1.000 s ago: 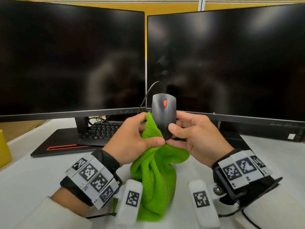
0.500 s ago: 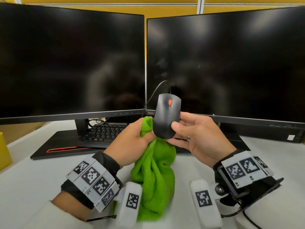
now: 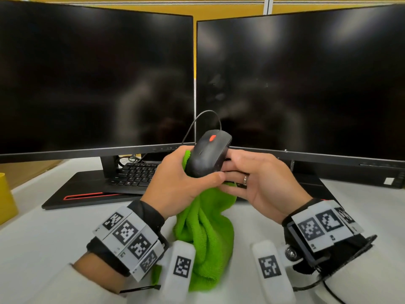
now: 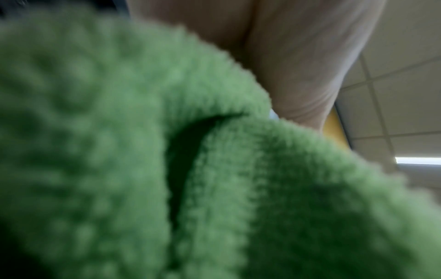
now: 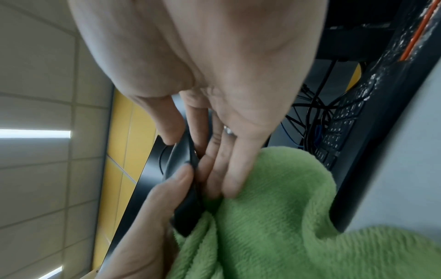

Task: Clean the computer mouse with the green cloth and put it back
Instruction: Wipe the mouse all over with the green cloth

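Head view: black wired computer mouse held above the desk, right hand pinching its right side to steady it, left hand clutching fluffy green cloth against its left side. Left wrist: cloth fills frame. Right wrist: fingers lie together along the mouse.

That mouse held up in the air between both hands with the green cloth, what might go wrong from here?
1. The mouse is off the desk, held only by the fingertips of the right hand and the cloth-wrapped left hand; a slip could drop it.
2. Its cable loops in front of the monitors; a tug may snag it.
3. The green cloth hangs down to the desk and could drag.
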`<state>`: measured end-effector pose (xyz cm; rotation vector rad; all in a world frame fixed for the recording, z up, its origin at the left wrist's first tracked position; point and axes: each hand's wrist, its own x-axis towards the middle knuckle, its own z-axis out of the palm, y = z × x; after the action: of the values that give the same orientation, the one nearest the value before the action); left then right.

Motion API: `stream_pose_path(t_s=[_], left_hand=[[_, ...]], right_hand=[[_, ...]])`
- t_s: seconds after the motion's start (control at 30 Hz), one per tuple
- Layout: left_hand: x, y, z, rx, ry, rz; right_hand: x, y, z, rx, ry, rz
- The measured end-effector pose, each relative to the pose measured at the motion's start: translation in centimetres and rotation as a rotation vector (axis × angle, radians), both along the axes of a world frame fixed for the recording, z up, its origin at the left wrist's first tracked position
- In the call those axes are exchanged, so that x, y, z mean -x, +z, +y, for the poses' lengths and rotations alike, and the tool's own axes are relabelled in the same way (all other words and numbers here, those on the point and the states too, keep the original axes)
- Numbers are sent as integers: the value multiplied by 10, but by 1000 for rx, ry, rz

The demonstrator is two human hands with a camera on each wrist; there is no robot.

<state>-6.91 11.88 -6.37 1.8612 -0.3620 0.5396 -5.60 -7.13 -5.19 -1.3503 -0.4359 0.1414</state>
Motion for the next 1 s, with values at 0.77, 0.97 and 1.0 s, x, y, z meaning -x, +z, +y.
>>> stream_pose_path(t_s=[0.77, 0.97, 1.0], left_hand=[[-9, 5, 14, 263, 45, 11], [-6, 0, 2, 111, -3, 118], [-6, -1, 2, 102, -5, 130]], right_hand=[[-10, 12, -27, -247, -32, 185], [-9, 8, -22, -318, 93, 116], [-9, 7, -21, -305, 128, 116]])
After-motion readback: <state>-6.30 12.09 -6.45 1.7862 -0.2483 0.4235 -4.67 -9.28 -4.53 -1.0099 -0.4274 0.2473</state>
